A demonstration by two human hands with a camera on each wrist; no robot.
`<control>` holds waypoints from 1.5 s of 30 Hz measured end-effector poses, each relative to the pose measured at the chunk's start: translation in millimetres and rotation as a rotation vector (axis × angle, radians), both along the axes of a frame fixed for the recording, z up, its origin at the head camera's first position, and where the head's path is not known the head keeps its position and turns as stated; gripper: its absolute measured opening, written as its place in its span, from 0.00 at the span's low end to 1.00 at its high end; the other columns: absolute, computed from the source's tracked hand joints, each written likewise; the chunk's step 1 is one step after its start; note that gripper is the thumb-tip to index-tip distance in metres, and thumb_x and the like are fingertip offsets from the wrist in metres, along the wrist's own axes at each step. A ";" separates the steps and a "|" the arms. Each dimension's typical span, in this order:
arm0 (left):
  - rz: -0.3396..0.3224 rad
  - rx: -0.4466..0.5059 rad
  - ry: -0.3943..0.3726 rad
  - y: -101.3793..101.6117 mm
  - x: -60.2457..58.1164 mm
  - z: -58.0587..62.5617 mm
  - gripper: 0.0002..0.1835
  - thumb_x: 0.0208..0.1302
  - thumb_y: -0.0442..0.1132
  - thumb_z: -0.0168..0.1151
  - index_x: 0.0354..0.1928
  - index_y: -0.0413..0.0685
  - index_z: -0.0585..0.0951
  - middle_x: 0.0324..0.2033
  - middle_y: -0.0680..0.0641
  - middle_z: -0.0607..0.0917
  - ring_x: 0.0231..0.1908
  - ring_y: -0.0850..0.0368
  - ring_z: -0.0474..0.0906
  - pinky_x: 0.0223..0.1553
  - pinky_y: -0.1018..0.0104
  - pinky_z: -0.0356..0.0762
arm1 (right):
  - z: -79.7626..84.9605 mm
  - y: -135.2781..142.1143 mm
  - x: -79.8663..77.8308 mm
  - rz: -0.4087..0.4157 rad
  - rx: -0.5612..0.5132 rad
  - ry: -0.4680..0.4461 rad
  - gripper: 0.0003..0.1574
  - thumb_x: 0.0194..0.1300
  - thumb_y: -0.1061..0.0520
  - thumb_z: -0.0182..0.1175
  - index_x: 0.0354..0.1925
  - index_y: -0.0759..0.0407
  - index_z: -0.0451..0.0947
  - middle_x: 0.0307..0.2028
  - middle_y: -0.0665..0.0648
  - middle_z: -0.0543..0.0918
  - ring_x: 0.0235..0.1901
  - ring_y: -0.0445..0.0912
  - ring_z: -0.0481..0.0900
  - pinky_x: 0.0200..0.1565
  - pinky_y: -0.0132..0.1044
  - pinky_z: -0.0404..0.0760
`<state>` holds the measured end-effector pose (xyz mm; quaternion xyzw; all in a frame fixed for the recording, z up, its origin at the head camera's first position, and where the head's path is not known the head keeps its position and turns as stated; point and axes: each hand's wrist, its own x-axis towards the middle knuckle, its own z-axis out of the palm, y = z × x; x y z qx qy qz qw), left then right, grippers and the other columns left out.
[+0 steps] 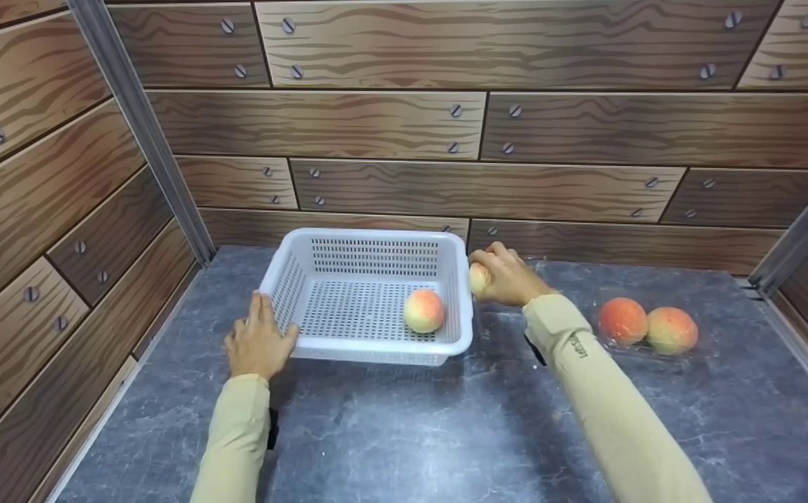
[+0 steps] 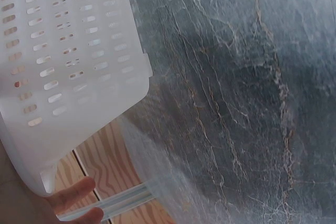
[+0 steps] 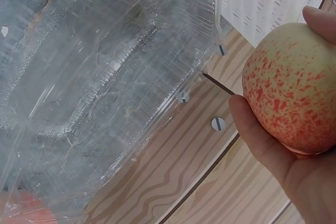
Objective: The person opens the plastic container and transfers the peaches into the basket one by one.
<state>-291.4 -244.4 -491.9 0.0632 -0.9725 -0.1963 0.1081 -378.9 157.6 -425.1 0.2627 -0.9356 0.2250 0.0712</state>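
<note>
A white plastic basket (image 1: 369, 344) with slotted walls stands on the dark marbled table, one red-and-yellow peach (image 1: 423, 311) lying inside near its right end. At its front left corner is my left hand (image 1: 261, 342), its fingers fairly straight along the outer rim and its thumb by the front edge. In the left wrist view, two fingertips (image 2: 79, 192) show just past the basket's rim. My right hand (image 1: 509, 274) holds another peach (image 3: 291, 87) just outside the basket's right rim. Fingers and thumb are around that peach, seen large and speckled red in the right wrist view.
Two more peaches (image 1: 623, 321) sit side by side at the right in clear plastic packaging. A clear plastic tray (image 3: 105, 72) lies beneath the right forearm. Walls printed as wooden planks (image 1: 390, 126) enclose the back and sides of the table.
</note>
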 end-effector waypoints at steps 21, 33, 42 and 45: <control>-0.003 -0.012 0.065 -0.2 0.8 -2.2 0.42 0.68 0.53 0.54 0.74 0.29 0.60 0.75 0.33 0.58 0.58 0.22 0.69 0.53 0.25 0.67 | 7.1 -11.1 2.4 -0.011 -0.002 -0.006 0.40 0.40 0.58 0.72 0.56 0.65 0.77 0.49 0.70 0.73 0.49 0.67 0.73 0.47 0.61 0.78; 0.002 -0.016 0.039 -0.6 0.5 -1.9 0.43 0.69 0.54 0.54 0.75 0.30 0.59 0.76 0.34 0.57 0.60 0.23 0.68 0.55 0.25 0.66 | 10.9 -23.3 4.3 -0.003 0.011 -0.011 0.39 0.42 0.59 0.73 0.57 0.66 0.78 0.50 0.70 0.74 0.49 0.68 0.73 0.48 0.61 0.78; 0.000 0.008 -0.009 -0.3 1.2 0.9 0.43 0.70 0.53 0.52 0.76 0.29 0.56 0.77 0.34 0.53 0.63 0.23 0.65 0.57 0.25 0.63 | 11.2 -30.3 4.1 -0.002 0.015 -0.042 0.41 0.44 0.58 0.73 0.59 0.65 0.77 0.52 0.70 0.73 0.51 0.67 0.73 0.50 0.61 0.78; 0.002 0.004 -0.007 -0.1 1.0 1.3 0.43 0.69 0.53 0.52 0.76 0.29 0.56 0.77 0.33 0.54 0.62 0.23 0.65 0.57 0.25 0.63 | 13.0 -32.7 6.0 0.005 0.010 -0.038 0.41 0.44 0.58 0.72 0.59 0.65 0.77 0.53 0.70 0.73 0.51 0.67 0.73 0.50 0.61 0.78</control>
